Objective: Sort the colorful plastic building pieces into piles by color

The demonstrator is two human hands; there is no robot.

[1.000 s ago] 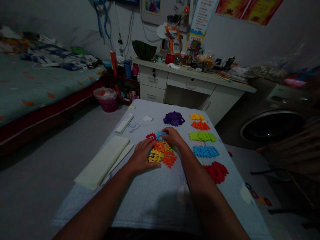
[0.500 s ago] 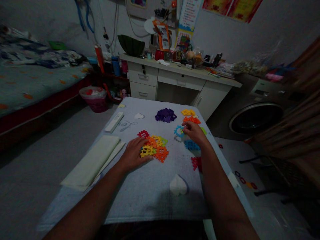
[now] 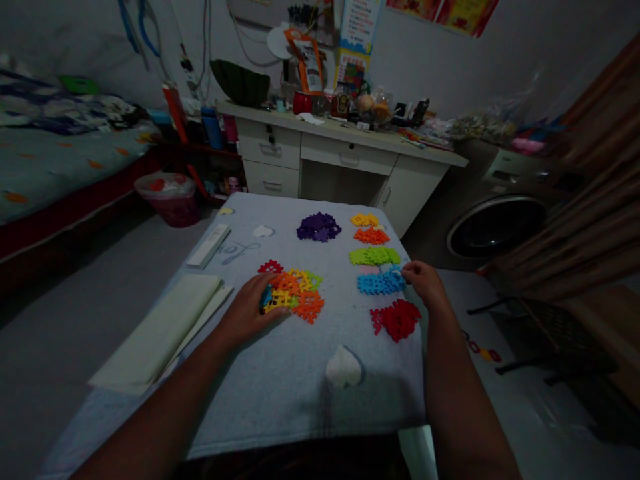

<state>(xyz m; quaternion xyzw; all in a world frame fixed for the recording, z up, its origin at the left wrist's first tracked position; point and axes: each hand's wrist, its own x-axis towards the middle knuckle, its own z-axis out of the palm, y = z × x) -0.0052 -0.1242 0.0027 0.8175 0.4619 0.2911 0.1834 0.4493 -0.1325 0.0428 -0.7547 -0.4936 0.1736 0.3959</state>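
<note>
A mixed heap of interlocking plastic building pieces (image 3: pixel 307 303), orange, yellow, green and red, lies on the cloth-covered table. My left hand (image 3: pixel 249 310) rests against its left side, thumb and fingers spread around the edge; a blue piece (image 3: pixel 267 297) shows beside the fingers. On the right, pieces lie sorted by colour: yellow (image 3: pixel 364 219), orange (image 3: pixel 371 235), green (image 3: pixel 374 256), blue (image 3: pixel 375 284) and red (image 3: pixel 401 320). My right hand (image 3: pixel 424 281) is at the right end of the blue row, its fingertips pinched on a light blue piece (image 3: pixel 397 271). Purple pieces (image 3: pixel 319 227) form a pile at the back.
Folded pale cloth or paper (image 3: pixel 160 333) and a long white box (image 3: pixel 210 245) lie along the table's left side. Behind stands a white desk (image 3: pixel 350 159) crowded with jars and bags. A washing machine (image 3: pixel 493 207) is at the right, a pink bin (image 3: pixel 167 200) at the left.
My right hand has moved right and slightly nearer, from above the green and blue pieces to the blue row's right end. The blue ring-like piece has moved with it. My left hand stays at the heap.
</note>
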